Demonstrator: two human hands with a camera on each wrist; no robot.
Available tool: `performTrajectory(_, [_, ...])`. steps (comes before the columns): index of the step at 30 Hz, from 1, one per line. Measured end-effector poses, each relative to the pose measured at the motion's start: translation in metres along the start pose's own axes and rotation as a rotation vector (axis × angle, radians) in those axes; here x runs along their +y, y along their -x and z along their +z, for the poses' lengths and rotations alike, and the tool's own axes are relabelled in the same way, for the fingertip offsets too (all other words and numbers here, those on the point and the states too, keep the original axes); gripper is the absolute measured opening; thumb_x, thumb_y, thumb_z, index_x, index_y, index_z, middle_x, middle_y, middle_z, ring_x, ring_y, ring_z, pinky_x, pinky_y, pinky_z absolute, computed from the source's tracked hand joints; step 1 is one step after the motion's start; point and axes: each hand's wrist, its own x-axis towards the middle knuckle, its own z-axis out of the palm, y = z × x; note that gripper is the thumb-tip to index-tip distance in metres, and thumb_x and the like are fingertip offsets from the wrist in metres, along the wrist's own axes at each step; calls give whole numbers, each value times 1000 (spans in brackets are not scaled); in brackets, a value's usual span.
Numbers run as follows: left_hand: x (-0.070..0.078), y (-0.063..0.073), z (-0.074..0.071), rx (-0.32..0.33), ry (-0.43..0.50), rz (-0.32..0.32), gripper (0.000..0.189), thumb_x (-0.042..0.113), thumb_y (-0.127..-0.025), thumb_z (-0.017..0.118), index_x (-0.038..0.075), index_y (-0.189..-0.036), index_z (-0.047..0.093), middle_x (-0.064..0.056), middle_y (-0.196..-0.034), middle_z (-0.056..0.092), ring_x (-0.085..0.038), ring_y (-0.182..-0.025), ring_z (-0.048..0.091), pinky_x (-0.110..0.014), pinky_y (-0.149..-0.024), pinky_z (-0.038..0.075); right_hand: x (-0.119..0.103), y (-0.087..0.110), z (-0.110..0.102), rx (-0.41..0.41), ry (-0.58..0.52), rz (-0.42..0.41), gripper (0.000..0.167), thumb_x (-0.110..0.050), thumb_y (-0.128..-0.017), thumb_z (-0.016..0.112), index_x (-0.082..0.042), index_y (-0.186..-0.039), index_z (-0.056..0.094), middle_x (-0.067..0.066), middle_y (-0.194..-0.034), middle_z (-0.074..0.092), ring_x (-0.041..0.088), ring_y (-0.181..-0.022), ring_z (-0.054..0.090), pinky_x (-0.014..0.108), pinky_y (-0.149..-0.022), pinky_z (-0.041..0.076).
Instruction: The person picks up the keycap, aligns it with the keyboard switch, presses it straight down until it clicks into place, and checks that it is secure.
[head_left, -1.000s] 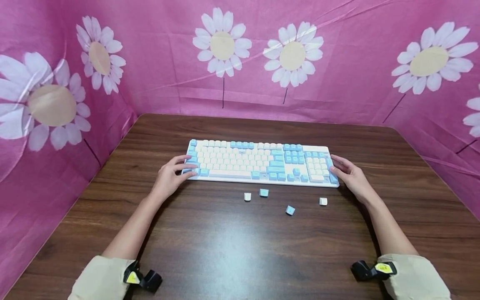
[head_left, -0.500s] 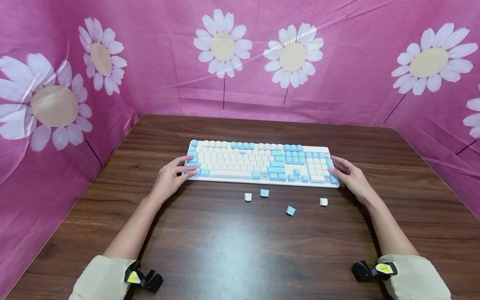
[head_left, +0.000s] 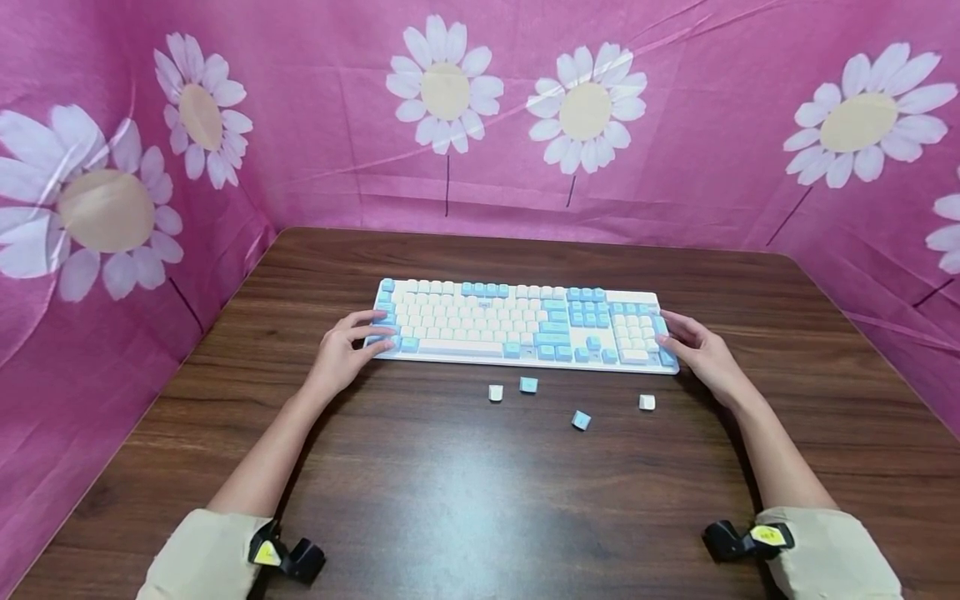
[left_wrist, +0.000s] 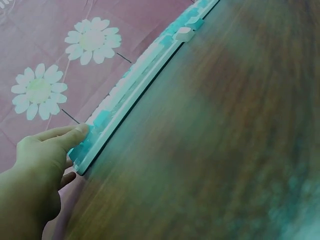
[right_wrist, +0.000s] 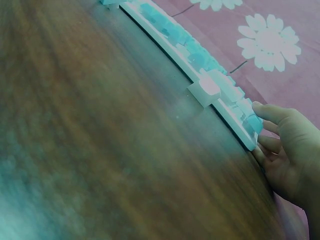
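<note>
A white and light-blue keyboard (head_left: 480,325) lies across the table. At its left end, my left hand (head_left: 339,354) holds the edge, with the thumb on the corner keys; in the left wrist view other fingers of the left hand (left_wrist: 40,160) reach down beside the end. My right hand (head_left: 705,357) grips the opposite end, its thumb on top. Seen from the right wrist, the right hand (right_wrist: 295,150) has its lower fingers at the keyboard's side and underside. In front lie loose keycaps: a white keycap (head_left: 496,393), a blue keycap (head_left: 528,385), a tilted blue keycap (head_left: 581,421) and another white keycap (head_left: 647,402).
The dark wooden table (head_left: 450,492) extends around the keyboard, with a glare patch towards the front. A pink cloth (head_left: 315,108) with large daisies hangs behind and at both sides. Black wrist cameras sit on the beige sleeves (head_left: 202,554).
</note>
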Motion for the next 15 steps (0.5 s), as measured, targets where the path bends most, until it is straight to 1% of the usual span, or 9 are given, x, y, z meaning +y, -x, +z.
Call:
performTrajectory(4, [2,1,-2,-20,-40,5,17,6,-78,72,1,-94,72,-13,-118,57,-30,-113,47,-47,-91,36,0,-1,0,-3,2,1,63,-29,-92,56,-1,-142,30,25,-139,34,32,-122,34,5,-77,32])
performTrajectory(7, [3,1,-3,-35,-91,21,17,7,-78,72,2,-94,72,-13,-118,57,-31,-112,46,-48,-89,36,-1,0,1,-4,1,-2,63,-30,-92,56,-2,-142,30,25,-139,34,30,-122,34,5,-77,32])
performTrajectory(10, [4,1,-5,-44,-122,32,17,8,-78,72,3,-94,73,-12,-118,57,-31,-111,47,-48,-89,37,-2,1,1,-2,1,3,63,-32,-92,57,-3,-142,31,24,-139,35,28,-122,35,6,-78,32])
performTrajectory(12, [5,0,-5,-52,-126,25,17,8,-78,72,3,-94,73,-12,-118,56,-31,-111,47,-47,-89,37,-3,1,1,1,-1,10,63,-32,-91,57,-4,-142,31,23,-139,35,26,-122,35,7,-79,33])
performTrajectory(15, [6,-1,-5,-66,-110,-10,17,10,-79,72,3,-94,72,-12,-120,55,-31,-112,46,-48,-89,36,-3,2,1,2,-6,11,63,-32,-91,57,-5,-142,31,23,-139,35,26,-122,35,7,-79,33])
